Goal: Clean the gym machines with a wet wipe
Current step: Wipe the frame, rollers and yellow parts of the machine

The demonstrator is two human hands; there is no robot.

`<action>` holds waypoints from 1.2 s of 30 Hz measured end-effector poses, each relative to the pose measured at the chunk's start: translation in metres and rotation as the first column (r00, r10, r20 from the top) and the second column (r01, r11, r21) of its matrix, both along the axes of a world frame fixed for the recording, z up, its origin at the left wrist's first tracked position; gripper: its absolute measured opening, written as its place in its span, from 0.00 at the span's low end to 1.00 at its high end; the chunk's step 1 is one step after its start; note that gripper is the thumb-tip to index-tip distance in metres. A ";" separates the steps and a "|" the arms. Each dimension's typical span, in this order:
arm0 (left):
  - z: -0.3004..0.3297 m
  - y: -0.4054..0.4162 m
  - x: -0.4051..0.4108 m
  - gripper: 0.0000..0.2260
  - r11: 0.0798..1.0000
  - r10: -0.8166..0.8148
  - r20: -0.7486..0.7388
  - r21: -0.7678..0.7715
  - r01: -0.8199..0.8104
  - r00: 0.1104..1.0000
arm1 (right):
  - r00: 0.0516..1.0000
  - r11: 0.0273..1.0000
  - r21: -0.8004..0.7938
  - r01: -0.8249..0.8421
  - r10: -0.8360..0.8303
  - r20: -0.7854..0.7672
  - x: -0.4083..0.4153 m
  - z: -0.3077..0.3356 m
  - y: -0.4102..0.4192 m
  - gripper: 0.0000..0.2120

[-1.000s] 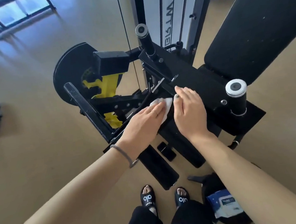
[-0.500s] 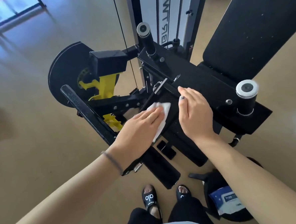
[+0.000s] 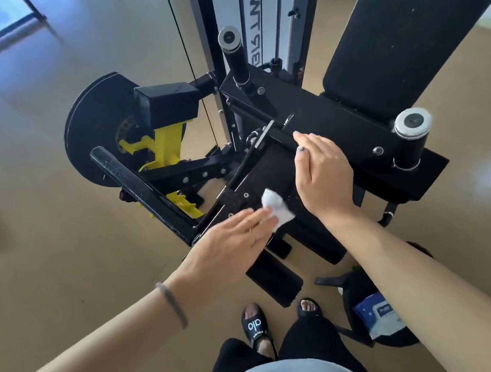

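Left hand (image 3: pixel 236 241) flat, fingers straight and together, fingertips pressing down on a crumpled white wet wipe (image 3: pixel 277 209). Nothing pinched; the flat palm looks chosen to spread pressure and drag the wipe along the surface. Hand slightly motion-blurred.

The wipe lies on the black textured metal plate (image 3: pixel 269 173) at the front of the gym machine, toward its near end, just left of the right wrist.

Right hand (image 3: pixel 322 166) also flat and holding nothing, fingers extended, resting across the black steel crossbar (image 3: pixel 335 125) above the plate. Likely bracing the body while leaning over the frame.

Outward: chrome-capped black cylindrical handle (image 3: pixel 412 135) stands to the right of that hand; a second one (image 3: pixel 233 54) at the rear. Yellow plastic adjuster bracket (image 3: pixel 164 147) left, beside a black disc. Black padded backrest (image 3: pixel 402 41) top right. Blue-and-white wipes packet (image 3: pixel 380 317) sits on a dark stool by the feet, within reach for a fresh sheet.
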State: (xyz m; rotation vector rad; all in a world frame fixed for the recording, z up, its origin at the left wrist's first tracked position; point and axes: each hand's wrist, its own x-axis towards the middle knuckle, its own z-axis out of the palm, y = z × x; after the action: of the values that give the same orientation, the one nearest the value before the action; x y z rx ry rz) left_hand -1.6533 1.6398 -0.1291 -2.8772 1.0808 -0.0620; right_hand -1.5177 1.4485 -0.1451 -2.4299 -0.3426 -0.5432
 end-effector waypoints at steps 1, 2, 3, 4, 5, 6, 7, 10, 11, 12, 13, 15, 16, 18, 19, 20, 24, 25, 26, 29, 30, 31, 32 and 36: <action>-0.005 0.008 -0.010 0.24 0.999 -0.037 -0.003 0.030 0.037 0.999 | 1.000 1.000 0.007 0.011 -0.011 0.007 0.000 0.000 0.001 0.21; -0.010 0.014 -0.015 0.25 0.998 -0.049 0.000 0.034 0.049 0.999 | 1.000 1.000 0.009 0.017 -0.018 0.012 0.000 0.000 0.002 0.21; -0.014 0.016 -0.014 0.25 0.999 -0.044 0.013 0.016 0.044 0.999 | 1.000 1.000 0.006 0.020 -0.020 0.018 0.001 0.000 0.003 0.20; -0.017 0.015 -0.009 0.26 0.999 -0.026 0.021 -0.018 0.027 0.999 | 0.999 1.000 -0.003 0.024 -0.024 0.023 0.001 0.000 0.003 0.20; -0.017 0.012 -0.002 0.26 0.998 0.005 0.026 -0.059 -0.004 1.000 | 0.999 1.000 -0.011 0.023 -0.023 0.024 0.001 0.000 0.002 0.21; -0.014 0.008 0.005 0.27 0.994 0.044 0.024 -0.104 -0.041 0.999 | 1.000 1.000 -0.019 0.017 -0.017 0.023 0.001 0.000 0.002 0.21; -0.011 0.007 0.010 0.28 0.988 0.077 0.022 -0.138 -0.073 0.997 | 1.000 1.000 -0.026 0.014 -0.013 0.024 0.000 0.000 0.002 0.21; -0.010 0.018 0.005 0.26 0.981 0.090 0.000 -0.170 -0.089 0.996 | 0.999 0.999 -0.026 0.026 -0.025 0.035 -0.001 0.000 0.003 0.20; -0.010 0.026 -0.005 0.23 0.983 0.070 -0.010 -0.172 -0.070 0.998 | 0.999 0.999 -0.024 0.033 -0.032 0.036 -0.001 0.000 0.003 0.20; -0.012 0.036 -0.016 0.21 0.983 0.056 -0.022 -0.173 -0.059 0.998 | 0.999 0.999 -0.024 0.039 -0.038 0.037 -0.001 0.000 0.003 0.20; -0.013 0.047 -0.029 0.20 0.980 0.059 -0.032 -0.186 -0.064 0.998 | 0.998 0.999 -0.028 0.045 -0.044 0.039 -0.001 0.000 0.004 0.20; -0.014 0.070 -0.047 0.18 0.968 0.099 -0.020 -0.231 -0.101 0.995 | 0.998 0.998 -0.037 0.051 -0.049 0.048 0.000 0.000 0.004 0.21; -0.015 0.077 -0.050 0.19 0.959 0.129 -0.013 -0.253 -0.128 0.992 | 0.997 0.998 -0.041 0.053 -0.051 0.053 0.000 0.000 0.005 0.21; -0.015 0.078 -0.046 0.21 0.951 0.187 0.015 -0.254 -0.178 0.982 | 0.996 0.996 -0.054 0.066 -0.063 0.059 0.000 -0.001 0.008 0.21; -0.015 0.074 -0.040 0.20 0.949 0.210 0.034 -0.248 -0.195 0.977 | 0.996 0.996 -0.061 0.071 -0.068 0.063 0.000 -0.001 0.009 0.21; -0.014 0.068 -0.035 0.19 0.945 0.228 0.047 -0.249 -0.210 0.972 | 0.995 0.995 -0.066 0.074 -0.070 0.067 0.000 -0.001 0.009 0.21; -0.019 0.067 -0.050 0.17 0.929 0.271 0.016 -0.266 -0.257 0.963 | 0.993 0.995 -0.058 0.083 -0.077 0.090 -0.001 -0.003 0.008 0.20; -0.022 0.074 -0.062 0.17 0.924 0.275 0.002 -0.275 -0.264 0.961 | 0.992 0.995 -0.054 0.084 -0.078 0.101 -0.001 -0.003 0.008 0.20; -0.024 0.083 -0.074 0.17 0.916 0.285 -0.012 -0.290 -0.276 0.958 | 0.990 0.995 -0.052 0.089 -0.083 0.110 0.000 -0.003 0.009 0.20; -0.028 0.093 -0.089 0.18 0.885 0.340 -0.011 -0.335 -0.324 0.940 | 0.987 0.992 -0.053 0.116 -0.109 0.119 0.001 -0.006 0.012 0.21; -0.028 0.088 -0.086 0.18 0.885 0.344 0.015 -0.340 -0.319 0.939 | 0.986 0.991 -0.054 0.123 -0.117 0.116 0.002 -0.007 0.013 0.21; -0.030 0.080 -0.080 0.17 0.888 0.338 0.037 -0.344 -0.306 0.940 | 0.986 0.990 -0.054 0.129 -0.122 0.113 0.002 -0.008 0.013 0.21; -0.031 0.071 -0.074 0.16 0.889 0.330 0.057 -0.354 -0.289 0.942 | 0.986 0.990 -0.056 0.130 -0.123 0.113 0.002 -0.008 0.013 0.22; -0.039 0.058 -0.071 0.18 0.859 0.339 0.024 -0.416 -0.299 0.940 | 0.990 0.992 -0.083 0.098 -0.089 0.107 0.002 -0.008 0.010 0.23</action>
State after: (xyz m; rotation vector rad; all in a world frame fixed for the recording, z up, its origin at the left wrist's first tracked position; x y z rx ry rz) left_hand -1.7240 1.6981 -0.1679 -3.3385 0.6139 -0.4565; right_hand -1.5152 1.4585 -0.1536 -2.5183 -0.3022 -0.7111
